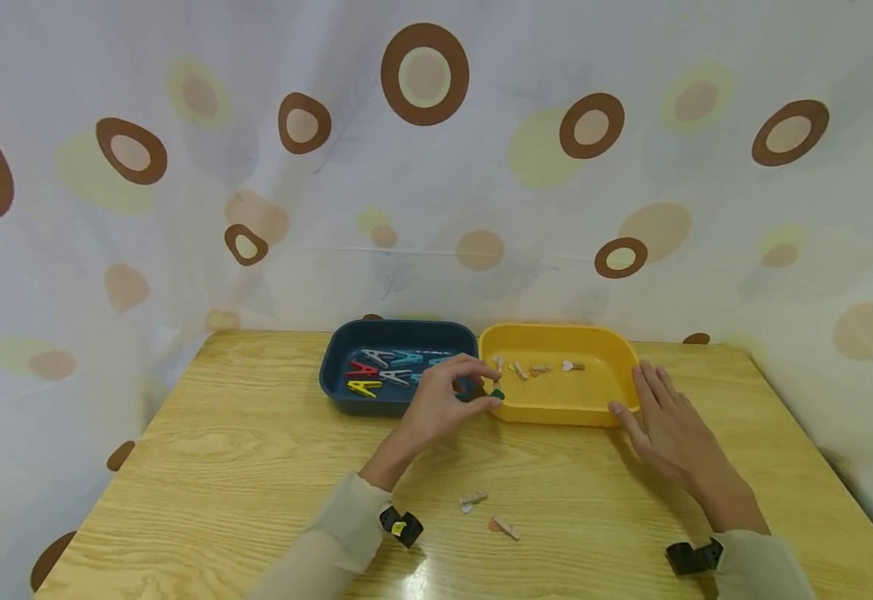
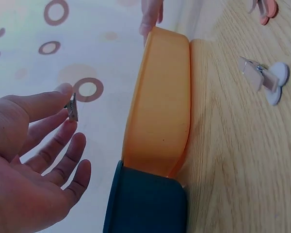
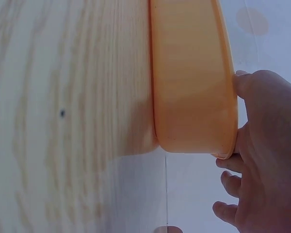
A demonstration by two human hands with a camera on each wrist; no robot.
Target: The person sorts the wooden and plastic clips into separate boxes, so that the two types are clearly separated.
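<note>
Over the left rim of a yellow tray (image 1: 556, 414), my left hand (image 1: 440, 402) pinches a small wooden clothespin (image 2: 73, 109) between thumb and fingertips. A dark green piece shows on this clothespin in the head view. Its other fingers are spread loosely in the left wrist view. My right hand (image 1: 675, 433) touches the yellow tray at its front right corner, thumb on the rim and fingers stretched along the right side. Inside that tray lie several small wooden clothespins, one with a white heart (image 1: 569, 366).
A dark blue tray (image 1: 361, 406) adjoins the yellow one on the left and holds several coloured plastic clothespins, including a yellow clothespin (image 1: 364, 387). On the wooden table (image 1: 212, 450) nearer me lie a white-decorated clothespin (image 1: 474, 500) and an orange-decorated clothespin (image 1: 506, 527). A patterned curtain (image 1: 526, 200) hangs behind.
</note>
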